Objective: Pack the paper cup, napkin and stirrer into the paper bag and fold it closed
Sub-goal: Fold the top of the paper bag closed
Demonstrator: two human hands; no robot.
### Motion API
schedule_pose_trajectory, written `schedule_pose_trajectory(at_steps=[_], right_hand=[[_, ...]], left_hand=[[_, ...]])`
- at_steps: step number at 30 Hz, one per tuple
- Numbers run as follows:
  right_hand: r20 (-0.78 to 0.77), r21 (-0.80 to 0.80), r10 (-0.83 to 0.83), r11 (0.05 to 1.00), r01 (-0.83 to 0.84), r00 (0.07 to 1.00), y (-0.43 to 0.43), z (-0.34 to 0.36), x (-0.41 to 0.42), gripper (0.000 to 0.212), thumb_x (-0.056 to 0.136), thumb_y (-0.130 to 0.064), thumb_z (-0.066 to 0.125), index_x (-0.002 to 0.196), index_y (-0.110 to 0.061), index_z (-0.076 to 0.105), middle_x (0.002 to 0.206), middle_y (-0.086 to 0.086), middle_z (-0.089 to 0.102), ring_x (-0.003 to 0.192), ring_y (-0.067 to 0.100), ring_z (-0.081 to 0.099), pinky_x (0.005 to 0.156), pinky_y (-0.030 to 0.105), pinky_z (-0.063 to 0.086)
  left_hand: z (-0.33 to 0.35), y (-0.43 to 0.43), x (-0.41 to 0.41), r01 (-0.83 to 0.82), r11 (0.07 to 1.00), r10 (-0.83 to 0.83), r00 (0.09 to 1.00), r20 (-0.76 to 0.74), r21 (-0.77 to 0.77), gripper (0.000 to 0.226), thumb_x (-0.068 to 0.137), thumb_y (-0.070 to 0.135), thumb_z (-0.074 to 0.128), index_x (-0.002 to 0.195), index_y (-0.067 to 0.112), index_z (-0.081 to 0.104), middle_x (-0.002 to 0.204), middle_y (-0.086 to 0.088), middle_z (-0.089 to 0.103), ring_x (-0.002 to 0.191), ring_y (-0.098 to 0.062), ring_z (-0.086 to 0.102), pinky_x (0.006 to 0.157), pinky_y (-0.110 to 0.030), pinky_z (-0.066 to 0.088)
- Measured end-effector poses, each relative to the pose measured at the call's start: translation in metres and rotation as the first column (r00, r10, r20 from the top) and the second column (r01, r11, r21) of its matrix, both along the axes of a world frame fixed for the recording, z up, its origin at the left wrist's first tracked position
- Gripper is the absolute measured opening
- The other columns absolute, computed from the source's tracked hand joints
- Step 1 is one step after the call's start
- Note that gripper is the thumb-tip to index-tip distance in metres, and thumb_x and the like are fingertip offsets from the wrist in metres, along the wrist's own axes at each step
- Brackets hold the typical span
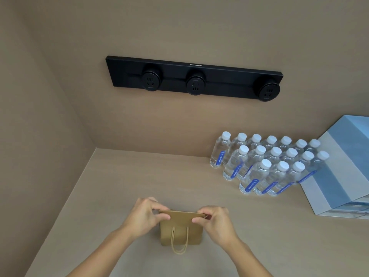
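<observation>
Head view: I had my left hand [146, 215] and right hand [213, 220] pinched on the paper bag [180, 230] top, creasing it shut.

beige counter [123, 180]; paper bag [180, 232] upright, front; water bottles [265, 162] clustered back right; blue-white box [339, 172] beside them

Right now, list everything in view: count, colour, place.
paper bag: one, brown, upright at front centre of the counter, top edge pinched, a twine handle hanging down its front
water bottles: about seventeen, clear with white caps and blue labels, in rows at back right
box: one, blue and white, far right
socket rail: one, black, three round outlets, on the wall
counter: one, beige
left hand: pinching the bag's top left
right hand: pinching the bag's top right
</observation>
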State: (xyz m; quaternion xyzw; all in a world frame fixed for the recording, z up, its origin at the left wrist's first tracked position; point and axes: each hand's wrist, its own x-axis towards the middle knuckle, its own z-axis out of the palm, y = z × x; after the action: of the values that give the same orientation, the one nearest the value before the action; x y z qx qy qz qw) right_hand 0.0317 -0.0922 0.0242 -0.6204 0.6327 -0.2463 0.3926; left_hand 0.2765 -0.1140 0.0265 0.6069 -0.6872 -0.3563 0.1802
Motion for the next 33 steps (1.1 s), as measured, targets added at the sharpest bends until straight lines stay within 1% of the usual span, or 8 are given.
schedule_pose_trajectory(at_steps=[2, 6, 9, 14, 21, 24, 27, 33], right_hand=[[0.000, -0.004, -0.017, 1.000, 0.017, 1.000, -0.007, 0.003, 0.000, 0.016, 0.072, -0.020, 0.081, 0.061, -0.020, 0.069, 0.053, -0.006, 0.055, 0.050, 0.004, 0.041, 0.051, 0.016, 0.037], [-0.026, -0.059, -0.074, 0.996, 0.073, 0.997, -0.041, 0.016, -0.001, 0.003, 0.074, -0.014, 0.081, 0.075, -0.014, 0.078, 0.058, 0.000, 0.063, 0.055, 0.012, 0.046, 0.055, 0.008, 0.038], [-0.080, -0.110, -0.091, 0.991, 0.081, 0.993, -0.073, 0.026, -0.003, 0.007, 0.078, -0.011, 0.077, 0.084, -0.015, 0.079, 0.070, 0.010, 0.074, 0.060, 0.013, 0.053, 0.058, 0.002, 0.038], [-0.179, -0.126, -0.062, 0.991, 0.039, 0.982, -0.120, 0.034, 0.003, 0.009, 0.084, -0.008, 0.068, 0.086, -0.011, 0.076, 0.073, 0.015, 0.073, 0.067, 0.022, 0.057, 0.064, 0.023, 0.043], [-0.274, -0.041, -0.012, 0.999, 0.001, 0.962, -0.140, 0.027, 0.017, 0.019, 0.088, -0.006, 0.060, 0.098, -0.012, 0.075, 0.092, 0.015, 0.071, 0.077, 0.024, 0.052, 0.073, 0.022, 0.040], [-0.339, -0.031, 0.024, 0.999, -0.037, 0.940, -0.141, 0.037, 0.019, 0.018, 0.084, -0.002, 0.056, 0.085, -0.009, 0.073, 0.082, 0.015, 0.066, 0.076, 0.031, 0.058, 0.071, 0.032, 0.050], [-0.404, -0.023, 0.061, 0.997, -0.077, 0.913, -0.136, 0.050, 0.022, 0.018, 0.081, 0.000, 0.053, 0.079, -0.009, 0.069, 0.075, 0.010, 0.061, 0.075, 0.031, 0.062, 0.070, 0.033, 0.052], [-0.491, -0.041, 0.105, 0.989, -0.144, 0.865, -0.116, 0.075, 0.022, 0.040, 0.079, 0.006, 0.046, 0.103, -0.019, 0.066, 0.100, 0.014, 0.065, 0.095, 0.036, 0.064, 0.080, 0.037, 0.054]], left_hand=[[0.002, -0.008, -0.002, -0.036, 0.999, 0.036, 0.999, -0.001, 0.003, 0.018, 0.067, 0.036, 0.086, 0.082, 0.043, 0.078, 0.076, 0.015, 0.067, 0.072, 0.002, 0.062, 0.073, -0.001, 0.036], [0.014, -0.036, -0.009, -0.081, 0.996, 0.081, 0.997, -0.009, -0.036, 0.014, 0.076, 0.033, 0.080, 0.090, 0.033, 0.080, 0.086, 0.002, 0.068, 0.082, -0.016, 0.062, 0.084, -0.025, 0.044], [0.023, -0.063, -0.012, -0.118, 0.991, 0.117, 0.993, -0.008, -0.069, 0.016, 0.081, 0.031, 0.076, 0.097, 0.032, 0.079, 0.090, -0.004, 0.067, 0.086, -0.020, 0.059, 0.082, -0.023, 0.040], [0.034, -0.102, -0.017, -0.162, 0.984, 0.163, 0.987, 0.007, -0.078, 0.016, 0.087, 0.022, 0.070, 0.101, 0.022, 0.079, 0.097, -0.001, 0.080, 0.088, -0.015, 0.066, 0.079, -0.013, 0.036], [0.028, -0.118, -0.014, -0.129, 0.991, 0.132, 0.985, 0.115, -0.038, 0.020, 0.092, 0.015, 0.063, 0.106, 0.016, 0.076, 0.115, -0.004, 0.075, 0.117, -0.021, 0.064, 0.089, -0.013, 0.032], [0.035, -0.120, -0.013, -0.079, 0.997, 0.082, 0.980, 0.179, -0.027, 0.023, 0.094, 0.016, 0.059, 0.111, 0.017, 0.074, 0.122, -0.006, 0.073, 0.123, -0.025, 0.060, 0.103, -0.026, 0.042], [0.050, -0.120, -0.015, -0.031, 0.999, 0.037, 0.948, 0.315, -0.026, 0.027, 0.095, 0.025, 0.056, 0.118, 0.024, 0.070, 0.126, -0.006, 0.070, 0.122, -0.028, 0.059, 0.103, -0.037, 0.047], [0.098, -0.112, -0.025, 0.047, 0.999, -0.042, 0.880, 0.473, 0.001, 0.046, 0.095, 0.038, 0.053, 0.140, 0.026, 0.049, 0.142, -0.013, 0.055, 0.134, -0.033, 0.048, 0.110, -0.040, 0.042]])
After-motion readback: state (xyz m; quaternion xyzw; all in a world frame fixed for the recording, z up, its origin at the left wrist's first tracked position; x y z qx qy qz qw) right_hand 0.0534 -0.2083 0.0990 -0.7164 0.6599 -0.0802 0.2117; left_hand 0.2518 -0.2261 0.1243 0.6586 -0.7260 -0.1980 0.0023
